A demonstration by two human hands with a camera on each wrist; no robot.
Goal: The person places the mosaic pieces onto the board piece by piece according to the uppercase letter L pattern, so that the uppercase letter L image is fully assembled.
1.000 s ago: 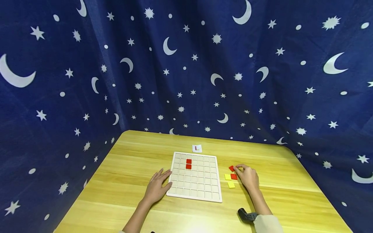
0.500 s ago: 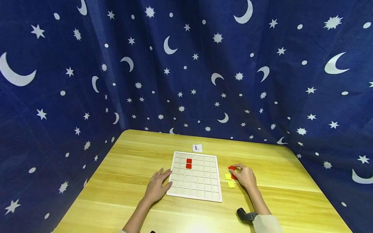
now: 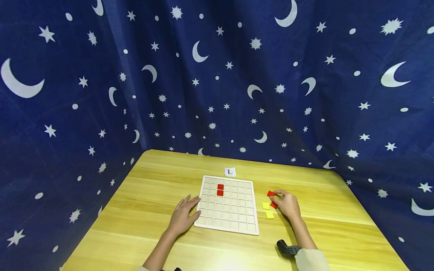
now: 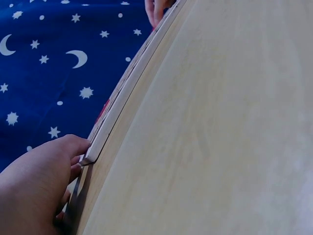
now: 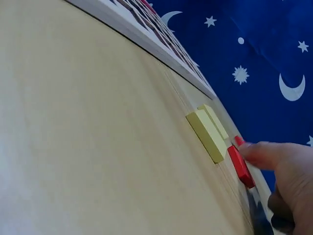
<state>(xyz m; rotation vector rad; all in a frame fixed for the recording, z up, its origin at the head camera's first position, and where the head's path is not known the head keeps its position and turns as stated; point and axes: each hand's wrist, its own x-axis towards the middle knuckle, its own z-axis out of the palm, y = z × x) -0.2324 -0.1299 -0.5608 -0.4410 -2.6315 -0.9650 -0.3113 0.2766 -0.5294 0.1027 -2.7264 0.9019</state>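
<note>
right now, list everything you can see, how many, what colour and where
grid board: 1, off-white, on the table between the hands
set red tiles: 2, red, on the board, third column from the left, one behind the other
loose red tiles: 2, red, right of the board
yellow tiles: 2, yellow, between the board and the right hand
card: 1, white with a grid and red mark, beyond the board
table: 1, light wood, under everything
curtain: navy with white moons and stars, behind and beside the table
sleeve: 1, pale, right forearm
left hand: 1, bare, touching the board's left edge
right hand: 1, bare, fingertips at the farther loose red tile; cannot tell whether pinching
</note>
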